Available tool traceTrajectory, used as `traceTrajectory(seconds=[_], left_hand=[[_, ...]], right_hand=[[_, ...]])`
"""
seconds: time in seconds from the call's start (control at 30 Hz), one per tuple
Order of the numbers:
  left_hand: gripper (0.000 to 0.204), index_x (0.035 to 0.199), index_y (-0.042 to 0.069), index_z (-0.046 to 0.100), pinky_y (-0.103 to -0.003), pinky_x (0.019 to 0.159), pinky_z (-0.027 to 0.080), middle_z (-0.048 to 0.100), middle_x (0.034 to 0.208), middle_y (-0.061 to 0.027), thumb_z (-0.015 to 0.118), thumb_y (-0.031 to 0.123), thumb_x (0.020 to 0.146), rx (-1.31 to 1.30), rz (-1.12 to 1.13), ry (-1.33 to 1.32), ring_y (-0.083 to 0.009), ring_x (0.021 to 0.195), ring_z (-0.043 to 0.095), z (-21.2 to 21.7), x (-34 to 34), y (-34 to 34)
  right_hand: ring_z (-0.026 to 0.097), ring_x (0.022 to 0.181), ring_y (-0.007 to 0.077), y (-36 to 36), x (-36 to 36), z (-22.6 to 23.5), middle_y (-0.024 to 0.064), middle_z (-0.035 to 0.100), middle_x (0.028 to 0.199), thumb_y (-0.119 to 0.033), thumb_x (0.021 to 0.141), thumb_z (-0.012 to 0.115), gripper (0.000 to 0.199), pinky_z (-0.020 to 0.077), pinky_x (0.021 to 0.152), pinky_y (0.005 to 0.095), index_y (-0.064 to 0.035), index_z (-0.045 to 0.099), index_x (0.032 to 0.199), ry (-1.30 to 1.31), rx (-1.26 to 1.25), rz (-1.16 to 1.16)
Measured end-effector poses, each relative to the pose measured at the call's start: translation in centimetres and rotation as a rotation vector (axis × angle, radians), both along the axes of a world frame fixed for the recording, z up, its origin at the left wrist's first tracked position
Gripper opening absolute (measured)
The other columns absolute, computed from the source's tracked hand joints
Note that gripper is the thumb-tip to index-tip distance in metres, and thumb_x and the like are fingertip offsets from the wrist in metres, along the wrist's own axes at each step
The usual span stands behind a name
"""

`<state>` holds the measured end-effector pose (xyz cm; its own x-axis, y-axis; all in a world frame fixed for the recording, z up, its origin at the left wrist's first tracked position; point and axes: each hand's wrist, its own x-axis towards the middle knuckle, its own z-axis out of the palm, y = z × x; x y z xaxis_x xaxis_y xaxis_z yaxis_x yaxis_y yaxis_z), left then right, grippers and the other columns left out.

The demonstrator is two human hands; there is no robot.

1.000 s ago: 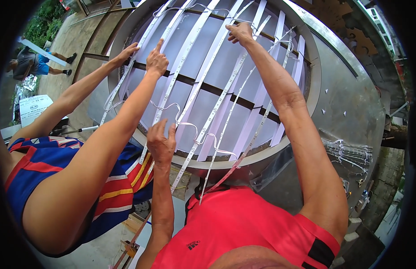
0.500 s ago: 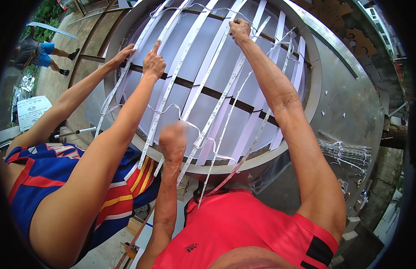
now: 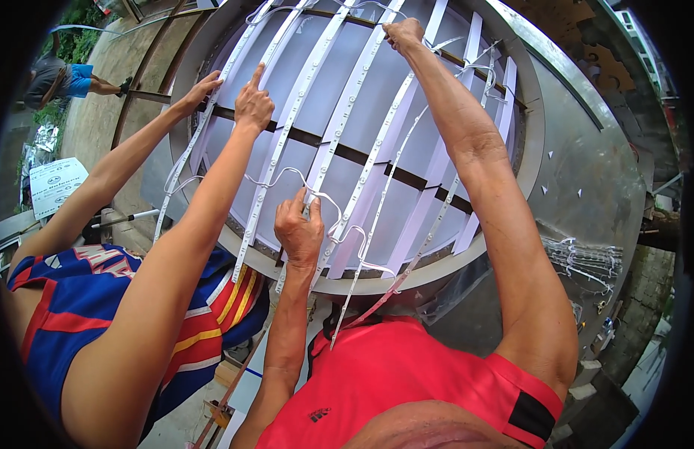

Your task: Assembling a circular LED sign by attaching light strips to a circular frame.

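Observation:
White LED strips (image 3: 291,112) run side by side over pale slats inside a large round metal frame (image 3: 437,275). My right hand (image 3: 405,34) is closed in a pinch at the upper part of one strip. My left hand (image 3: 299,230) is lower down over the same strip, thumb and index finger apart and touching it near a white wire (image 3: 293,170). The other fingers of that hand are curled. A co-worker on the left lays one hand (image 3: 203,93) on the outer strip and points a finger of the other hand (image 3: 253,103) toward the neighbouring strip.
Thin dark crossbars (image 3: 351,153) span the frame. A bundle of LED strips (image 3: 586,258) lies on the metal sheet (image 3: 564,194) at right, near small white scraps. A printed white sheet (image 3: 53,183) is at far left. Another person (image 3: 59,78) stands beyond.
My left hand has risen slightly and its index finger and thumb have spread from a blurred, closed shape. My right hand stays near the same spot. The distant person has shifted left.

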<state>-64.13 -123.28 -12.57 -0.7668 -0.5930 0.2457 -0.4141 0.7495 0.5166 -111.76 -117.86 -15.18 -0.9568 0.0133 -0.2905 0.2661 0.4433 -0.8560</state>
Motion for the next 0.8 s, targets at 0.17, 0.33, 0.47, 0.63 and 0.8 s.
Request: traceTrajectory(seconds=[0.17,0.33,0.47,0.63,0.8], left_hand=[[0.018,0.098,0.002,0.078,-0.044,0.068,0.049,0.065,0.079,-0.0134,0.080,0.013,0.084,0.015,-0.006,0.026,-0.0327,0.075,0.063,-1.2,-0.2,-0.2],[0.016,0.096,0.003,0.078,-0.044,0.068,0.050,0.065,0.079,-0.0131,0.080,0.013,0.084,-0.020,-0.013,0.038,-0.0328,0.075,0.063,-2.3,0.2,-0.9],[0.016,0.095,0.003,0.078,-0.044,0.068,0.049,0.065,0.079,-0.0123,0.080,0.012,0.083,-0.056,-0.004,0.027,-0.0325,0.075,0.063,-2.1,0.4,-0.7],[0.016,0.095,0.003,0.078,-0.043,0.068,0.049,0.064,0.079,-0.0112,0.081,0.011,0.082,-0.088,-0.014,0.056,-0.0315,0.075,0.062,-1.2,0.2,-0.3],[0.015,0.094,0.003,0.079,-0.042,0.067,0.049,0.064,0.078,-0.0107,0.081,0.010,0.082,-0.046,-0.015,0.064,-0.0304,0.074,0.062,-1.3,-0.1,-0.2]], right_hand=[[0.063,0.051,0.0138,0.2,-1.2,-2.6,0.0075,0.071,0.068,-0.019,0.086,0.084,0.021,0.0500,0.044,0.0272,-0.0002,0.076,0.091,0.133,-0.010,0.014],[0.068,0.057,0.0149,-0.7,-1.5,-5.7,0.0068,0.073,0.071,-0.024,0.087,0.081,0.037,0.0554,0.055,0.0302,-0.0029,0.074,0.117,0.569,0.225,-0.018],[0.070,0.093,0.0274,0.0,-1.1,-5.2,0.0132,0.076,0.095,-0.031,0.087,0.079,0.042,0.0531,0.087,0.0388,-0.0083,0.074,0.122,0.420,0.156,0.089],[0.067,0.056,0.0141,1.0,0.8,-2.0,0.0080,0.074,0.076,-0.026,0.096,0.071,0.051,0.0550,0.053,0.0299,-0.0085,0.062,0.143,0.283,0.097,0.233],[0.075,0.064,0.0188,2.0,2.9,0.7,0.0120,0.076,0.082,-0.025,0.099,0.064,0.050,0.0616,0.057,0.0309,0.0001,0.056,0.142,0.160,0.016,0.307]])
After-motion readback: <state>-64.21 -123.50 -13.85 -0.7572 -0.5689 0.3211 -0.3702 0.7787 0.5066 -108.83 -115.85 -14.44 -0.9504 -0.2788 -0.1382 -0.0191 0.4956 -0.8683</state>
